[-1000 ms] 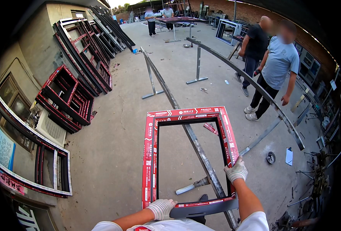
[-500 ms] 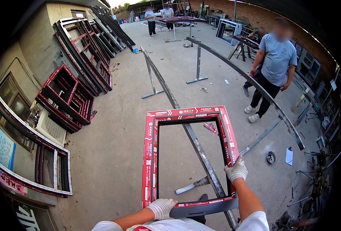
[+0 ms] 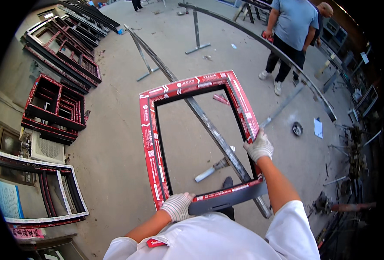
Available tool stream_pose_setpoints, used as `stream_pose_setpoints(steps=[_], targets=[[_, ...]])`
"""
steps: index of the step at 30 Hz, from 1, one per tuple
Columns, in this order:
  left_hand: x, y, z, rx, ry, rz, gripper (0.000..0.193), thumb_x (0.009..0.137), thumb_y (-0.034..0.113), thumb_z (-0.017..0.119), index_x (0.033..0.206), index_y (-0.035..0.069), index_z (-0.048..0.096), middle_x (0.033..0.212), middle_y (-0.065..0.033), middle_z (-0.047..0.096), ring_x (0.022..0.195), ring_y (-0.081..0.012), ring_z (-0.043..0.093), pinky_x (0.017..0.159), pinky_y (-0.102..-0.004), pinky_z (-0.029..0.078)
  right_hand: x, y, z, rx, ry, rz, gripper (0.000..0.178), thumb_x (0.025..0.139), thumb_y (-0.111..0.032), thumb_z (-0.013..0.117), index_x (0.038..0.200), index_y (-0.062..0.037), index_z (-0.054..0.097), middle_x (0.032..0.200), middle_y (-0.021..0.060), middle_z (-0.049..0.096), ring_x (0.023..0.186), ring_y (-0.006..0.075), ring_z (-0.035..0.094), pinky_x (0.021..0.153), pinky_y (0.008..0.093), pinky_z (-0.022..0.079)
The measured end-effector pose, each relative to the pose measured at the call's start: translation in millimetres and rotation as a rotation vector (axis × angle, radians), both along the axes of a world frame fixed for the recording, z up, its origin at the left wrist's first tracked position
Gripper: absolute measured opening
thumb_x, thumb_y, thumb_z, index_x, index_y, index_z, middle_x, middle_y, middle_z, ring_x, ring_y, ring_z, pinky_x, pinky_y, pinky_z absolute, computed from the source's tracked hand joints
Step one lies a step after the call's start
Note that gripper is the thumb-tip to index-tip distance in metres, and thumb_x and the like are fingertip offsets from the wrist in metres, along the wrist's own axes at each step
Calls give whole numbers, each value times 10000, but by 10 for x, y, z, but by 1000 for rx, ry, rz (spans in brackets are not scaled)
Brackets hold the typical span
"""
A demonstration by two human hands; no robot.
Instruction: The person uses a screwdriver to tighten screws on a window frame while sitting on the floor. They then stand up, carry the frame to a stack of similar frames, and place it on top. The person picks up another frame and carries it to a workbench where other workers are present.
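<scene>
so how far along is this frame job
Done: the red-taped window frame looks assembled on all four sides. In hand: the left hand grips its near corner and the right hand its right side, holding it above the metal rail stand. Left: it is not yet set down anywhere.

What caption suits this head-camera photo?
Gloved left hand and right hand grip a red-wrapped window frame above a concrete floor.

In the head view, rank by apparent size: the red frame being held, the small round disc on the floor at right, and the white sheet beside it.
1. red frame
2. white sheet
3. round disc, close to the sheet, so unsure.
</scene>
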State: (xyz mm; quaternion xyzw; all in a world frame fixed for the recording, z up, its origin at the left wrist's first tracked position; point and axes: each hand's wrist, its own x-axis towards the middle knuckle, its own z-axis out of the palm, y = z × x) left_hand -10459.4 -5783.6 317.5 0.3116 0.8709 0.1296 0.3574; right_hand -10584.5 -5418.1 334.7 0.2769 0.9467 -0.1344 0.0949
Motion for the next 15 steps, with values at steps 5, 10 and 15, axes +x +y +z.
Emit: stream_pose_setpoints(steps=[5, 10, 15], targets=[[30, -23, -36, 12, -7, 19, 914, 736, 586, 799, 1386, -9, 554, 1187, -254, 666, 1095, -414, 675, 954, -461, 557, 37, -32, 22, -8, -8, 4, 996, 779, -432, 778, 1562, -45, 299, 1338, 259, 593, 1184, 385, 666, 986, 465, 554], [-3, -71, 31, 31, -6, 55, 904, 732, 584, 805, 1375, -5, 567, 1171, -256, 670, 1093, -419, 673, 958, -457, 553, -4, -107, 16, -22, -26, 9, 1015, 786, -443, 776, 1580, -44, 286, 1343, 256, 598, 1185, 376, 671, 1000, 451, 551], [-106, 214, 202, 37, -80, 13, 732, 764, 532, 795, 1273, 34, 622, 1106, -258, 690, 1039, -423, 688, 904, -502, 564, 214, 210, 15, -187, 171, -14, 689, 812, -339, 803, 1391, -59, 556, 1177, 243, 704, 1083, 380, 713, 933, 455, 578]])
